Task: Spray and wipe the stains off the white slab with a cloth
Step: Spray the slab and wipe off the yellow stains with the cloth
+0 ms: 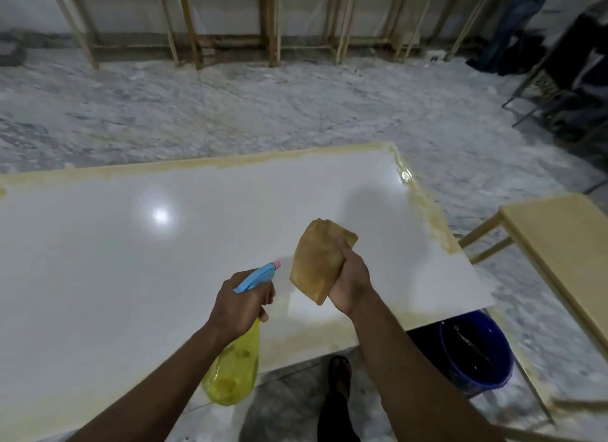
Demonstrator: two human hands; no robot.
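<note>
Grey marble floor (230,112), wooden tables (230,20) w/ white wall behind.

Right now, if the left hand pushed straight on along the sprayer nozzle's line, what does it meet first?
Probably the cloth in the right hand; the left hand's spray bottle nozzle aims there, though depth is unclear.

White slab (138,244) yellow-stained at edges, tan cloth (317,264), yellow bottle (235,372), blue bucket (477,372)
</note>
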